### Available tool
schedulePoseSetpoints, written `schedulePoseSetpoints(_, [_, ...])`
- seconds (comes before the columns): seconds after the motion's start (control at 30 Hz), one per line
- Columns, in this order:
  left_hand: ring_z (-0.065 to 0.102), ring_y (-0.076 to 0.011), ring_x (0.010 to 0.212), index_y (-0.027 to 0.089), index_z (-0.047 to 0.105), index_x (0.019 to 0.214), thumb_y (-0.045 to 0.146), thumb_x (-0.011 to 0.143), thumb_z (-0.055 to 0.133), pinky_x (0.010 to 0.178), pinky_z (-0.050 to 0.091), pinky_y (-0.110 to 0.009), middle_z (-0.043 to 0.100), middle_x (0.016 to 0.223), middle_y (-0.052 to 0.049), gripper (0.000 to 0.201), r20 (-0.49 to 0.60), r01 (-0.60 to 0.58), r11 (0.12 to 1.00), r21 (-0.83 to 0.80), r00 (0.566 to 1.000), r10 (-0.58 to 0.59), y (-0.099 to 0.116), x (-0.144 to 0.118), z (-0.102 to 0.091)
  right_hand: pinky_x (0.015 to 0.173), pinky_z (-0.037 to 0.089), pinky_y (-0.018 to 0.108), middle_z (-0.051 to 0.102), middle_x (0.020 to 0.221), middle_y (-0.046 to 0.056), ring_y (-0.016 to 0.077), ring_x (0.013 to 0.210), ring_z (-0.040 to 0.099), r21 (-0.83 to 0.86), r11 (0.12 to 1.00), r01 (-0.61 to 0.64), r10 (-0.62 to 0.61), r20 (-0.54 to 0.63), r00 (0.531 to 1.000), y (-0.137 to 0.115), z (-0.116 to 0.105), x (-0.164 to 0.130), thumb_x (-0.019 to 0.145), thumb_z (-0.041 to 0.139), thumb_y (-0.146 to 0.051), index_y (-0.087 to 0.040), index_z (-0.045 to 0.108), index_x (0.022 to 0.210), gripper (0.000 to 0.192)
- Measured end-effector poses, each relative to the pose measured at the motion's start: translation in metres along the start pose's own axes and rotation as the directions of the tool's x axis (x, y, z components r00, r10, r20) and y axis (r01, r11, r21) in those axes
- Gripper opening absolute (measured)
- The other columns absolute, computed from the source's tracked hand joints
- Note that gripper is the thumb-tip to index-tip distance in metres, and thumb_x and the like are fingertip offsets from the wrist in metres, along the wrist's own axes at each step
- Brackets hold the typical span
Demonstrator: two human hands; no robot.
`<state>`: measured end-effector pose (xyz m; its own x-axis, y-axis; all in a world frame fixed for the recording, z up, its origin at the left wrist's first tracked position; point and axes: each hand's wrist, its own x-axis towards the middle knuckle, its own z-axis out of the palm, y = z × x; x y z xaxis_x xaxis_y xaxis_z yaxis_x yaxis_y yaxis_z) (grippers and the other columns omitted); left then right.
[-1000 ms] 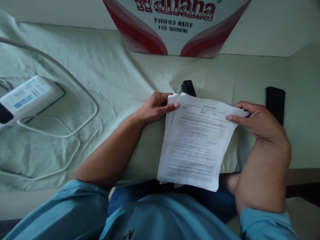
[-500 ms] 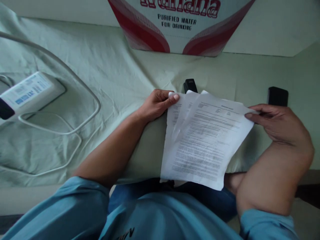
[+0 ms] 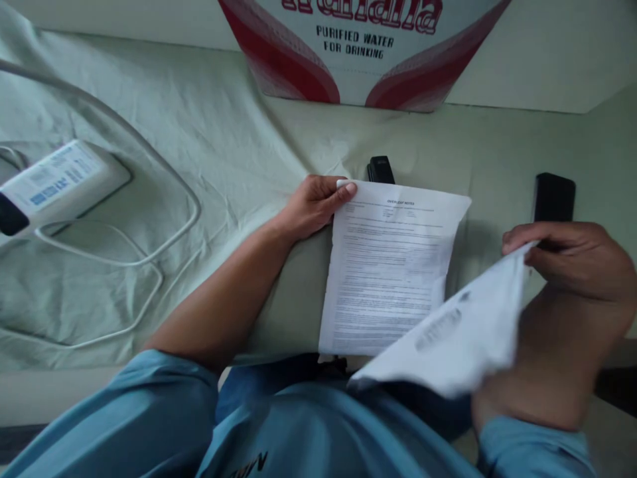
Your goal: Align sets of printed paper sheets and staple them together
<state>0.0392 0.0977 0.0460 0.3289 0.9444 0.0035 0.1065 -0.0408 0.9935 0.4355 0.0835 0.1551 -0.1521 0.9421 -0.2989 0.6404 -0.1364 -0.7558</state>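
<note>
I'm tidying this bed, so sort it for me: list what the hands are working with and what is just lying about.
In hand:
- left hand pinning the printed sheet at its top corner
- right hand lifting the loose sheet away

Lying about:
- stapler, partly under the printed sheet
- black case
- white adapter and its cable
- water box

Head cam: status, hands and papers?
Left hand pins white printed sheet on green cloth. Right hand lifts blurred white sheet. Black stapler behind.
</note>
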Motion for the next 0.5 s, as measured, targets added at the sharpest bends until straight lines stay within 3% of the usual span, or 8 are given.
schedulePoseSetpoints(0.17, [0.038,-0.0104,0.047,0.024,0.052,0.069,0.086,0.099,0.062,0.044,0.029,-0.028,0.042,0.054,0.003,0.07,-0.002,0.038,0.999,-0.023,0.999,-0.038,-0.005,0.0,0.0,0.069,0.049,0.033,0.076,0.075,0.004,0.0164,0.07,0.063,0.169,0.969,-0.178,0.184,-0.021,0.983,0.0,0.02,0.012,0.057,0.107,-0.055,-0.024,0.087,0.083,0.045])
schedulePoseSetpoints(0.37, [0.045,-0.0134,0.047,0.024,0.052,0.068,0.083,0.106,0.049,0.045,0.031,-0.032,0.046,0.051,0.001,0.07,-0.006,0.079,0.997,-0.009,0.997,-0.079,-0.01,-0.005,-0.002,0.064,0.045,0.03,0.075,0.074,0.002,0.0142,0.068,0.06,0.274,0.933,-0.232,0.258,-0.063,0.964,-0.003,0.031,0.019,0.049,0.109,-0.047,-0.02,0.084,0.082,0.05])
schedulePoseSetpoints(0.5, [0.048,-0.0147,0.05,0.024,0.055,0.07,0.082,0.108,0.048,0.047,0.035,-0.033,0.046,0.052,0.0,0.069,-0.005,0.07,0.997,0.01,0.998,-0.07,-0.006,-0.005,-0.002,0.065,0.044,0.03,0.075,0.075,0.001,0.0133,0.067,0.058,0.271,0.94,-0.207,0.232,-0.064,0.971,-0.002,0.035,0.022,0.057,0.107,-0.043,-0.02,0.085,0.084,0.042])
